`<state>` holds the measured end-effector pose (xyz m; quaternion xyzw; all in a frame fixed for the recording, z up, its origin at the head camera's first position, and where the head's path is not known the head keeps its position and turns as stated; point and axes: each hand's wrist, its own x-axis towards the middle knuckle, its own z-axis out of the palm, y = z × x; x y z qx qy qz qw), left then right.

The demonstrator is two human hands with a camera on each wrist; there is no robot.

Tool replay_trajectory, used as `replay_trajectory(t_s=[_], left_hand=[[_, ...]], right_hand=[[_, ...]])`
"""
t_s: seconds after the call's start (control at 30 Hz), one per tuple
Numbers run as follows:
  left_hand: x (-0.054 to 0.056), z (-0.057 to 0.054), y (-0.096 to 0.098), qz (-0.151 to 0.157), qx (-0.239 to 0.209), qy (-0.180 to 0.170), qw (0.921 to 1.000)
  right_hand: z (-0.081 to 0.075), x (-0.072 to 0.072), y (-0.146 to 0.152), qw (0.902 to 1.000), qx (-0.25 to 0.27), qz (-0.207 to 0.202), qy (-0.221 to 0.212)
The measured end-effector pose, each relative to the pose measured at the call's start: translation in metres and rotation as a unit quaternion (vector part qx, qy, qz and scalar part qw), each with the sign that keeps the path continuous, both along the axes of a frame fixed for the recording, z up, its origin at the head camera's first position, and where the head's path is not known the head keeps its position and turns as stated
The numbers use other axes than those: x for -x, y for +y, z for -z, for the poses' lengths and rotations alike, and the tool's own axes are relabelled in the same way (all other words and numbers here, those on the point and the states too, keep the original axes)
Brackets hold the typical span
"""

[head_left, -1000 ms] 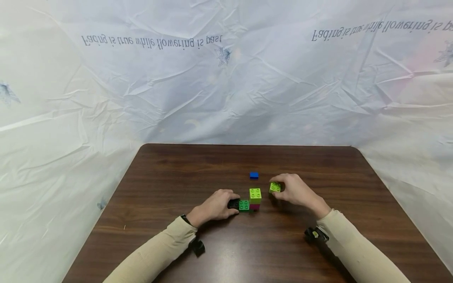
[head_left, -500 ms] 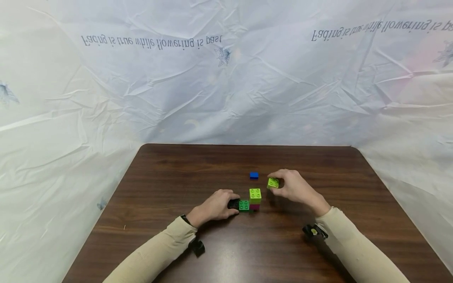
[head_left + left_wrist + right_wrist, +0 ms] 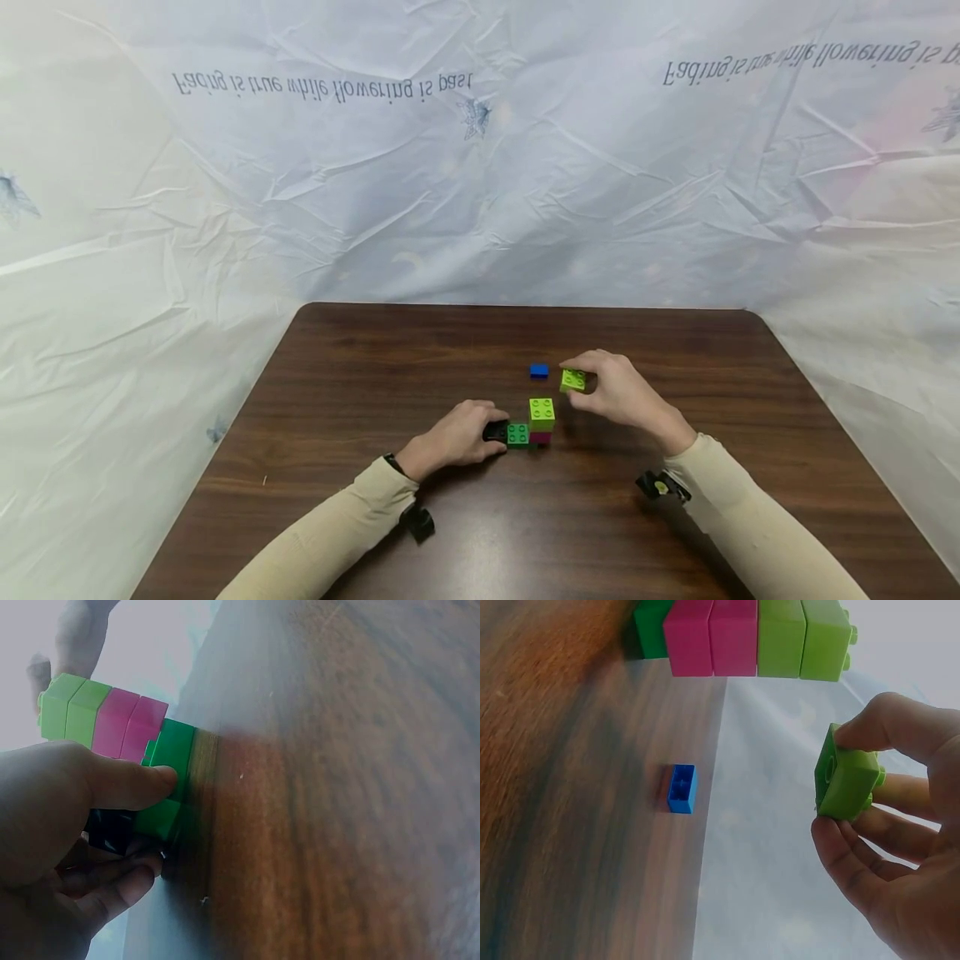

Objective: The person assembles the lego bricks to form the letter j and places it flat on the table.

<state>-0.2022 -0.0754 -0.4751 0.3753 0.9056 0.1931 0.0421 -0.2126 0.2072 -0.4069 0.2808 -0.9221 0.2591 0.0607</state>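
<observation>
My left hand (image 3: 453,435) grips the black brick (image 3: 496,431) and the green base brick (image 3: 177,754) at the left end of a small build on the table. Over the right end of the base rises a stack of pink bricks (image 3: 733,639) with lime bricks (image 3: 542,408) on top. Between black brick and stack, green studs show. Off to the stack's far right, my right hand (image 3: 624,393) pinches a loose lime brick (image 3: 849,780) between thumb and fingers. That brick is above the table, apart from the stack, its hollow underside partly visible in the right wrist view.
A small blue brick (image 3: 538,372) lies on the dark wooden table (image 3: 390,350), beyond the stack and left of my right hand. Behind the table's far edge hangs a pale printed sheet (image 3: 480,208).
My right hand has moved away from me and slightly left, carrying the lime brick closer to the blue one. The left hand and the build stay where they were.
</observation>
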Motion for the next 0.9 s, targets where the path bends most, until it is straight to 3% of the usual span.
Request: replay_trajectory(t_s=[0.33, 0.9], left_hand=[[-0.001, 0.002, 0.001, 0.0, -0.008, 0.006, 0.9999], [-0.001, 0.001, 0.001, 0.001, -0.01, 0.001, 1.0]], right_hand=[[-0.003, -0.003, -0.006, 0.9988, 0.02, -0.026, 0.036], [-0.007, -0.006, -0.017, 0.9969, 0.022, -0.064, 0.041]])
